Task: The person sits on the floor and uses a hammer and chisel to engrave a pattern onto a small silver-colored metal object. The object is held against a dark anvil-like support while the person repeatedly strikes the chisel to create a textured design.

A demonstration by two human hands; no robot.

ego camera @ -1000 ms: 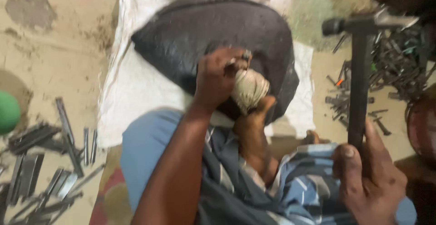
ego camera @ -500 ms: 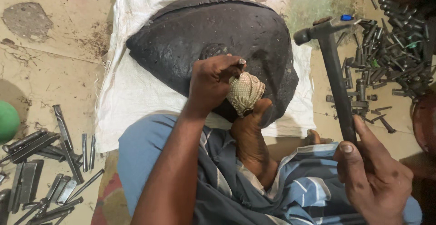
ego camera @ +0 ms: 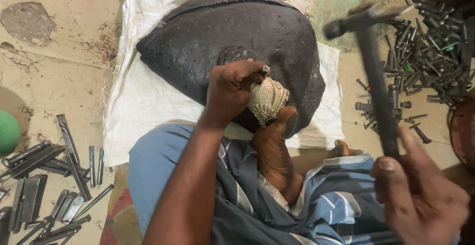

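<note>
Left hand is closed around a thin punch, tip on the pale patterned metal piece sitting at the near edge of the black dome block, pinned by a foot. Right hand grips a hammer, raised over the block's right edge. Loose punches lie on the floor.

We've got both arms bare here, no sleeves showing at all and no watch or bracelet on either wrist. Our left hand and right hand are gloveless too, no rings that we can make out, and the thumbnail on the right one shows pale and short. Lower down we're wearing a plain light-blue cloth over one knee, then a darker grey-blue wrap with thin white stripes bunched across the lap. One bare foot sticks out from under it, no sandal, toes uncovered.
</note>
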